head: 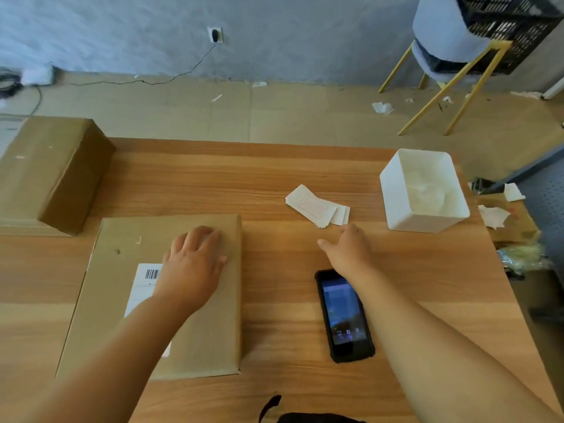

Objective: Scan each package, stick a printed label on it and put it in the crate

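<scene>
On the desk [290, 178], the package [195, 331] is pinned flat under the open left hand [193, 259], its long axis running away from the person. The right hand [348, 248], empty and spread, is stretched toward the printed labels [317, 207] just beyond, past the scanner [343, 314].

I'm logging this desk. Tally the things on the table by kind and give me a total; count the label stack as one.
Cardboard boxes: 2, one under the left hand at and one at far left
Label stack: 1, just ahead of the right hand
Scanner: 1
White bin: 1
Total: 5
</scene>
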Demonstrator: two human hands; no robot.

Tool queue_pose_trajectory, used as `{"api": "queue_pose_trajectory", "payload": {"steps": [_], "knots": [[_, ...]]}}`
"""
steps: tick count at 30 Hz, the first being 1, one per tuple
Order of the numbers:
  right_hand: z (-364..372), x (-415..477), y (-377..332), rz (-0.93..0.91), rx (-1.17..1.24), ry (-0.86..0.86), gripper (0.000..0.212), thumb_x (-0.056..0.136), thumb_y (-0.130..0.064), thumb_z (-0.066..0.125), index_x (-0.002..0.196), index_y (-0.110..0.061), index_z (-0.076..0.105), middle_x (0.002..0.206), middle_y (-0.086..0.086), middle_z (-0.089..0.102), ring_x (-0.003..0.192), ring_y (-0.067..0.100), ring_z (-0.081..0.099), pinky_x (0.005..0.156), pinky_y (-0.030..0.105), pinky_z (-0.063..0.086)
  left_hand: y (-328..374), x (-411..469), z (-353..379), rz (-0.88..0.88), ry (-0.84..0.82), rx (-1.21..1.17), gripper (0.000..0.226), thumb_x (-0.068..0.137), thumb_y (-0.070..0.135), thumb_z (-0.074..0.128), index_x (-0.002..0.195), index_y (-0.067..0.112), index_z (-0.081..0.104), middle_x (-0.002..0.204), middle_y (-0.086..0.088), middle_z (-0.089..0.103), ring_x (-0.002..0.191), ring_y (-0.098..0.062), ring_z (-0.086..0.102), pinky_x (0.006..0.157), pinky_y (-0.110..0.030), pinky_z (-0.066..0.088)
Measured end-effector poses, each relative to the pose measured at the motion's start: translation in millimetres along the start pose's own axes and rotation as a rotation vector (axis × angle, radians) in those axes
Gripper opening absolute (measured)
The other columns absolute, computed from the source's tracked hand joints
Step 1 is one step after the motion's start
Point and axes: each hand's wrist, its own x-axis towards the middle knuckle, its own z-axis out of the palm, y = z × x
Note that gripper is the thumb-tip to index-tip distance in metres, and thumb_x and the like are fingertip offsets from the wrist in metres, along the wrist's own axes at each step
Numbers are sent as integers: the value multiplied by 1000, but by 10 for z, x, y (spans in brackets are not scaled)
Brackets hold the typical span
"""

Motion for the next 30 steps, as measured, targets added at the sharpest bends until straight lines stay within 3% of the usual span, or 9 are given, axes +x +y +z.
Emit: {"api": "queue_pose_trajectory", "payload": {"steps": [4,7,10,15,21,24,26,28,30], "knots": [[17,369,-149,-42,119,26,44,88,-25,65,129,-11,55,121,7,63,101,24,62,58,22,44,-5,-4,18,3,23,-3,46,87,26,62,130,11,54,134,-5,49,121,-37,41,98,-50,39],[57,559,-199,50,136,21,40,88,-29,65,122,-9,61,113,8,67,79,19,61,43,20,35,13,-25,30,5,56,8,45,86,31,57,124,6,58,129,-11,56,112,-42,50,92,-53,46],[115,652,-194,116,148,24,34,87,-29,67,114,-8,66,104,8,69,67,15,55,45,22,35,39,-37,34,2,50,37,57,85,42,38,123,6,59,128,-11,56,110,-41,53,90,-52,47],[143,680,-155,205,273,47,17,84,-18,72,97,-7,70,103,10,70,73,19,56,47,22,35,55,-58,79,-15,51,52,61,86,43,31,128,6,56,134,-12,53,118,-40,49,97,-52,42],[42,635,-80,188,276,13,24,89,-9,64,112,-6,65,113,12,68,95,27,66,46,19,39,89,-74,94,-12,79,33,61,86,39,31,127,1,55,132,-17,53,120,-43,48,99,-54,40],[-7,596,-26,192,269,11,18,90,-9,60,107,-7,62,109,13,67,92,27,67,66,34,57,76,-83,101,-16,72,20,62,86,40,30,129,1,54,134,-17,52,121,-43,47,101,-54,38],[-33,540,-3,189,299,38,15,91,-11,59,106,-10,60,112,12,66,93,27,67,76,39,59,65,-91,113,-14,66,8,64,86,41,29,130,1,52,136,-16,51,124,-42,45,103,-53,37],[-77,439,-19,168,395,101,8,92,-11,59,98,-16,56,112,9,66,92,24,67,71,35,59,42,-92,119,0,62,4,58,89,39,38,132,2,50,140,-16,47,128,-41,40,107,-50,33],[-127,303,-74,122,496,138,9,91,-12,60,97,-18,55,109,4,65,87,18,67,57,24,55,-8,-90,86,16,41,-25,52,91,31,56,135,4,48,145,-12,41,134,-36,33,112,-45,26]]}}
